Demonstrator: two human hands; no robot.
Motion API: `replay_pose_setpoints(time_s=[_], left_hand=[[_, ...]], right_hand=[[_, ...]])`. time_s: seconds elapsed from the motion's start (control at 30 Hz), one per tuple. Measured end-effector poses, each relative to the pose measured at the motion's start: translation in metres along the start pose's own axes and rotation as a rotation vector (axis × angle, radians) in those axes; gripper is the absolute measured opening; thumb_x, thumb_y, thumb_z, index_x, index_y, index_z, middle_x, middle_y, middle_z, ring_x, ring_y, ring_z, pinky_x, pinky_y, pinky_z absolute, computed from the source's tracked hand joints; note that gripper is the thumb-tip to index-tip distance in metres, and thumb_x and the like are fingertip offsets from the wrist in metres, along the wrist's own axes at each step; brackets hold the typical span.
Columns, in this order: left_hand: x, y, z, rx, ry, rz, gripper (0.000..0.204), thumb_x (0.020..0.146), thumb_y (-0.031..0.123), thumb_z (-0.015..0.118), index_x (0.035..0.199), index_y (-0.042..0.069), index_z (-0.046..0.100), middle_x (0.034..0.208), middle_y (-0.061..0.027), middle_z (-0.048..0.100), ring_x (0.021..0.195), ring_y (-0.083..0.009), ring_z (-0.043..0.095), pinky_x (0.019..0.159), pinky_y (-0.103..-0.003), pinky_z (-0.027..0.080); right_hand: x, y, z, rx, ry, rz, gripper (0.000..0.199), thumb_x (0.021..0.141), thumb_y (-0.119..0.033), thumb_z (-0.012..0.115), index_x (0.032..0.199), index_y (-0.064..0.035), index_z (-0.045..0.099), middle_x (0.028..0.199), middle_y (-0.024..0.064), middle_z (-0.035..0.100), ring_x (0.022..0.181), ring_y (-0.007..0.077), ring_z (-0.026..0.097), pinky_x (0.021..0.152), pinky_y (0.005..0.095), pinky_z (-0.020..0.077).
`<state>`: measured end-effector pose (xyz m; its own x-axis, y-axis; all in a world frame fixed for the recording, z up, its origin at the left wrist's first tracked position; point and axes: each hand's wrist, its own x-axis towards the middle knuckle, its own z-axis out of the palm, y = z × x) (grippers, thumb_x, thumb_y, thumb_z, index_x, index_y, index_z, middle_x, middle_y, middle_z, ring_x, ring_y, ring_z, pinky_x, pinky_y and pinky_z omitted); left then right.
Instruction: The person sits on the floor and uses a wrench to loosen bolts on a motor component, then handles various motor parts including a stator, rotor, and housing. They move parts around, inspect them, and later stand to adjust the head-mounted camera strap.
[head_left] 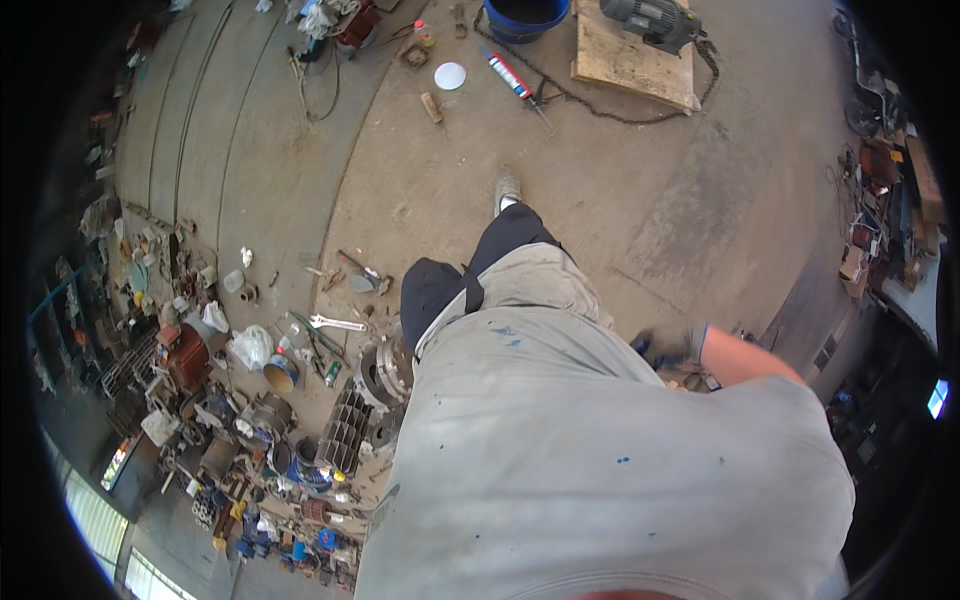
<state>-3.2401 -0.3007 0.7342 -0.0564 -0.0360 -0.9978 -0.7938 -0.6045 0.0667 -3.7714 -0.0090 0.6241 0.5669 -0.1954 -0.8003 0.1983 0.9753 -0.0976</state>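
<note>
In the head view, the right hand (674, 344) hangs beside the body between 3 and 4 o'clock, dark and smeared; through that blur I cannot tell whether its grip is apart, together or clamped on something. The left hand is out of sight, so its grip cannot be told either. The nearest things to the right hand are some small pieces (690, 381), just below it in the picture at about 4 o'clock. A trip looks like the main risk: the forward shoe (508, 187) points toward 12 o'clock, where the caulking gun (515, 80) lies, and the chain (640, 118) curls around the wooden board (610, 62) under the motor (655, 20) near 1 o'clock. A foot could catch in the loops or roll on the tube. The wrench (338, 323) at 9 o'clock and the hammer (365, 277) just above it could turn an ankle if a step strays that way. The ring castings (380, 372) and metal grating (345, 432) crowd the legs' side near 8 o'clock, leaving little room. Bare floor (735, 190) spreads widest toward 2 o'clock, ending at the cardboard boxes (855, 270) near 3.
</note>
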Motion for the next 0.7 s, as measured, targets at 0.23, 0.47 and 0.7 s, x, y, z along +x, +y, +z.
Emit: replay_pose_setpoints(time_s=[0.23, 0.47, 0.7], left_hand=[[0.027, 0.22, -0.031, -0.113, 0.478, 0.811, 0.037, 0.107, 0.029, 0.067, 0.126, -0.003, 0.071, 0.106, -0.007, 0.074, 0.101, -0.0181, 0.07, 0.093, -0.033, 0.056], [0.145, 0.486, -0.038, -0.51, 0.744, 1.247, 0.046, 0.112, 0.046, 0.058, 0.11, 0.0, 0.064, 0.101, -0.0191, 0.067, 0.085, -0.0268, 0.062, 0.077, -0.044, 0.052], [0.172, 0.509, -0.132, -0.292, 0.863, 0.828, 0.077, 0.1, 0.076, 0.055, 0.085, 0.001, 0.071, 0.082, -0.0242, 0.073, 0.082, -0.0385, 0.07, 0.079, -0.049, 0.053]], right_hand=[[0.02, -0.316, -0.038, -0.292, 0.664, -0.548, 0.033, 0.102, -0.038, 0.074, 0.108, -0.0057, 0.075, 0.099, 0.0063, 0.074, 0.091, 0.0119, 0.065, 0.081, 0.0306, 0.0532], [0.145, -0.551, 0.139, 0.253, 0.583, -1.037, 0.039, 0.11, -0.041, 0.062, 0.105, -0.0034, 0.071, 0.094, 0.0064, 0.073, 0.088, 0.0188, 0.069, 0.082, 0.03, 0.0546], [0.211, -0.617, 0.175, 0.321, 0.616, -0.916, 0.043, 0.112, -0.041, 0.052, 0.114, -0.0012, 0.069, 0.111, 0.0116, 0.075, 0.1, 0.0211, 0.07, 0.083, 0.0353, 0.0539]])
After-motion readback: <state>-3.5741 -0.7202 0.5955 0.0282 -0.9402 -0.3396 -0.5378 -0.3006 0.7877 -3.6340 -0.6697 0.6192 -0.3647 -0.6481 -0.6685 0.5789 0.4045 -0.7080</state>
